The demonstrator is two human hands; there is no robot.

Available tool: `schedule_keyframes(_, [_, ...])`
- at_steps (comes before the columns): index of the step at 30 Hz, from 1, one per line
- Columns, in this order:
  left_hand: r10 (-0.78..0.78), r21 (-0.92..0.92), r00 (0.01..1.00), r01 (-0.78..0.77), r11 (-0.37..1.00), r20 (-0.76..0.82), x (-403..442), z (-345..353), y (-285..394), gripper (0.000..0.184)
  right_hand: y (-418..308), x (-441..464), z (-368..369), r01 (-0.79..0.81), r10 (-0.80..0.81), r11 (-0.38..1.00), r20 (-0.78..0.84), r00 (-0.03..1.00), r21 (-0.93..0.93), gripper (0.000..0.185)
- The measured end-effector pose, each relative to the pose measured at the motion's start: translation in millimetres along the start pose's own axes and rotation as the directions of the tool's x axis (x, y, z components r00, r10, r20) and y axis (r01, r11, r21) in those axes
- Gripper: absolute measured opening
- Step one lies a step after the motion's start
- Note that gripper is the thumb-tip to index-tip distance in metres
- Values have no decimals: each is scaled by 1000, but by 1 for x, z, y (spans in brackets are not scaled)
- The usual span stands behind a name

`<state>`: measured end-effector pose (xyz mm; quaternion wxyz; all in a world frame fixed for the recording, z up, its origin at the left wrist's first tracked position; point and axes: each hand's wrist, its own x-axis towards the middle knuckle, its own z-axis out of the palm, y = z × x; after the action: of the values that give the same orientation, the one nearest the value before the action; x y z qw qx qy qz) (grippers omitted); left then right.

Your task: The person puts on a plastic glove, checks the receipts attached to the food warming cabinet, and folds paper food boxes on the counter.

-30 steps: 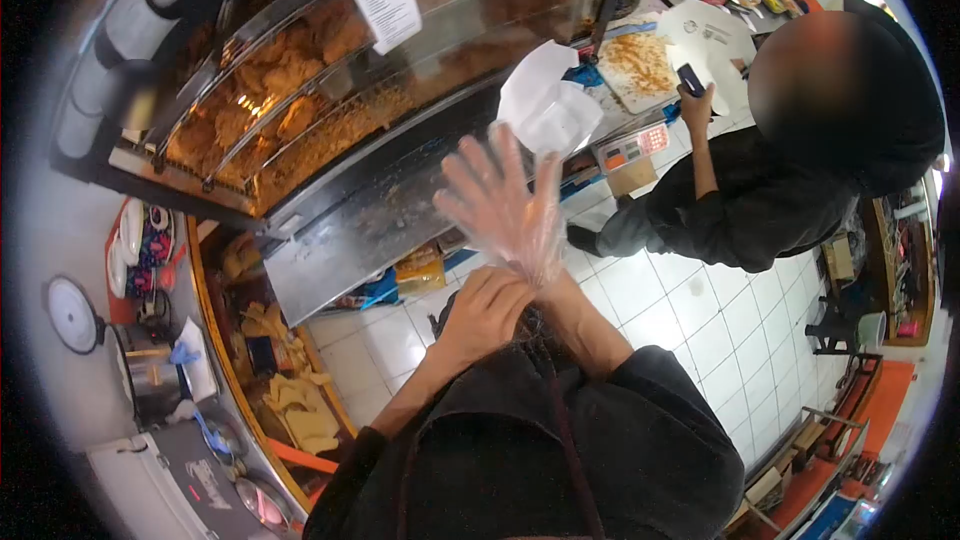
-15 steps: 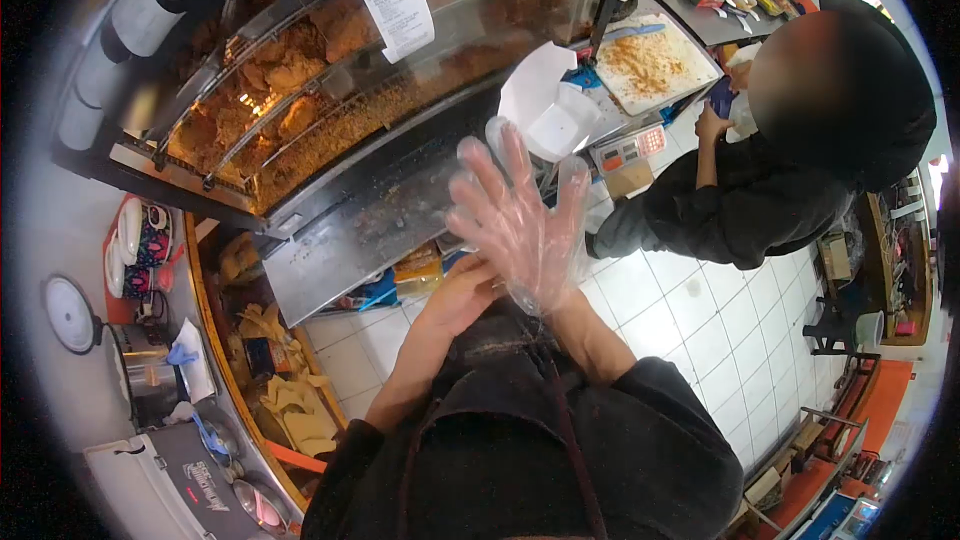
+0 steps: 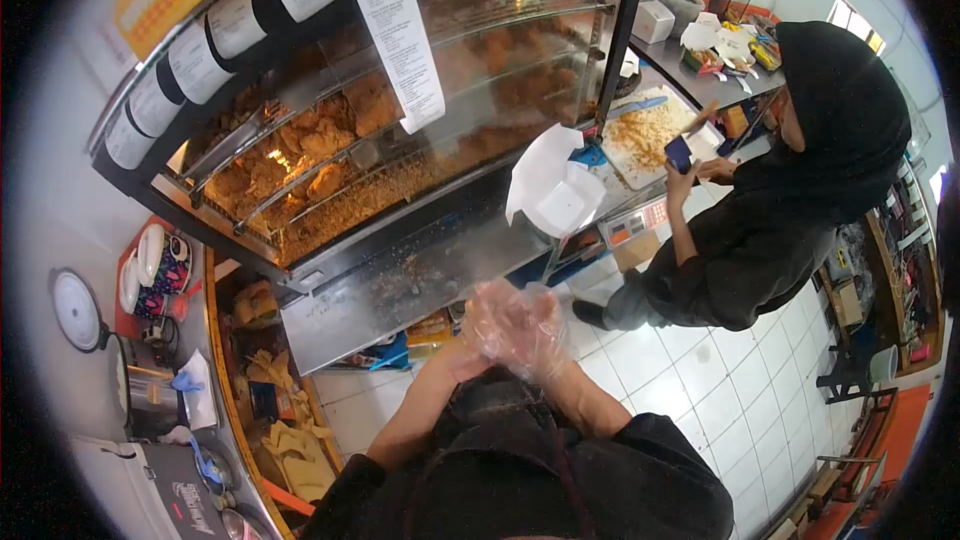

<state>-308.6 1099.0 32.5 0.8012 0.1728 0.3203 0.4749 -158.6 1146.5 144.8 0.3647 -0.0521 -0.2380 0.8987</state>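
Glass display case (image 3: 621, 40) at 11 o'clock had browned food (image 3: 320, 135) on racks, probably fried chicken, but glare on the glass made it hard to tell. Long printed strip (image 3: 400, 40) hung down its front. Open white box (image 3: 562, 198) sat at 2 o'clock; just past it, crumb-strewn white board (image 3: 630, 155) with blue knife (image 3: 643, 103). Person (image 3: 760, 250) in black stood at 3, holding a phone (image 3: 679, 153). Round white lid (image 3: 77, 308) was at 9, tiled floor (image 3: 700, 390) at 4.

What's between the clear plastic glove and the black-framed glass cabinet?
The head view shows a flat grey metal ledge and, rightward, an open white carton.
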Motion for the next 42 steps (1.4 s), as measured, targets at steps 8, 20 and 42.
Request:
schedule_keyframes(8, [-22,48,999,24,999,-43,1,-14,-5,52,14,18,-16,-123,66,986,409,910,113,41])
schedule_keyframes(20, [-148,-44,928,142,989,-342,-37,-66,-13,42,13,9,-13,-236,290,953,350,891,-190,28])
schedule_keyframes(42, [620,602,720,-355,715,-312,-19,-46,-18,41,-4,0,-6,-278,333,712,-38,942,-645,35])
